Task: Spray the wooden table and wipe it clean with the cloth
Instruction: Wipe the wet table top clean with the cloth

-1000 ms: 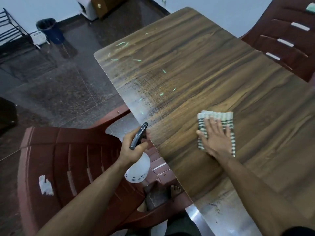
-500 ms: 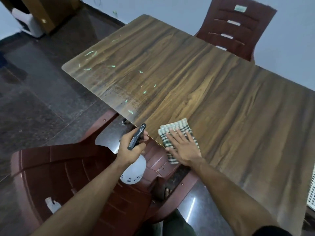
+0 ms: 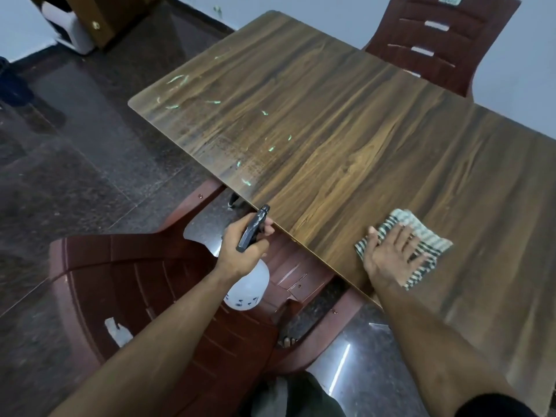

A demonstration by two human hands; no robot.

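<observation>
The wooden table point(image 3: 346, 124) runs from upper left to lower right, with pale green smears and fine spray droplets on its left part. My right hand point(image 3: 392, 255) lies flat, fingers spread, pressing a checked green-and-white cloth point(image 3: 421, 233) onto the table near its front edge. My left hand point(image 3: 240, 248) grips the neck of a white spray bottle point(image 3: 248, 288) with a black nozzle point(image 3: 254, 227), held just off the table's front edge above a chair.
A dark red plastic chair point(image 3: 135, 284) stands below my left arm against the table's front edge. A second red chair point(image 3: 436, 40) stands at the far side. The floor point(image 3: 75, 176) is dark polished stone. A white appliance point(image 3: 72, 31) and a wooden cabinet sit far left.
My right hand has slid the cloth to the right along the table's front edge, away from the spray bottle. My left hand has kept the bottle in the same place.
</observation>
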